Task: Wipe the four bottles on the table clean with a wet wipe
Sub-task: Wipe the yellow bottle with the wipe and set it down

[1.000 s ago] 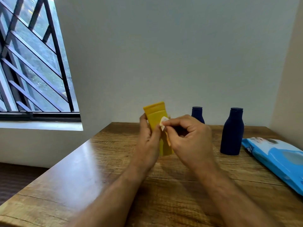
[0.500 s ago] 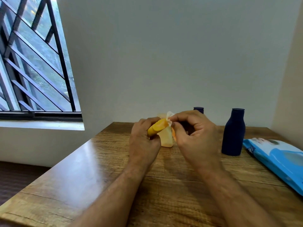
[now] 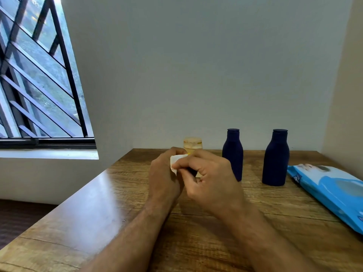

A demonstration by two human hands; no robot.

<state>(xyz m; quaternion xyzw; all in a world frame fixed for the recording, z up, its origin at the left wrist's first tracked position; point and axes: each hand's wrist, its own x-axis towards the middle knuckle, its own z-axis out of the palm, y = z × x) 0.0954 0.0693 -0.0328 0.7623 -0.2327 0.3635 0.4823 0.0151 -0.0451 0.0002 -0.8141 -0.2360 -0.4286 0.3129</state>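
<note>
Head view: both hands work a wet wipe (image 3: 174, 163) at frame centre.
Left hand (image 3: 164, 177) clasps a mostly hidden yellow item; right hand (image 3: 208, 179) pinches the wipe. Rotate item, covering every face. Two blue bottles (image 3: 232, 154) stand right.

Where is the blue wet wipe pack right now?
The wipe pack lies flat at the table's right edge, just right of the nearer dark blue bottle.

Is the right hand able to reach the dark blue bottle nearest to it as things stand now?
Probably yes. The nearer dark blue bottle stands just past the right hand, nothing between them. But the hand pinches a wet wipe, so it is not free to grip.
</note>
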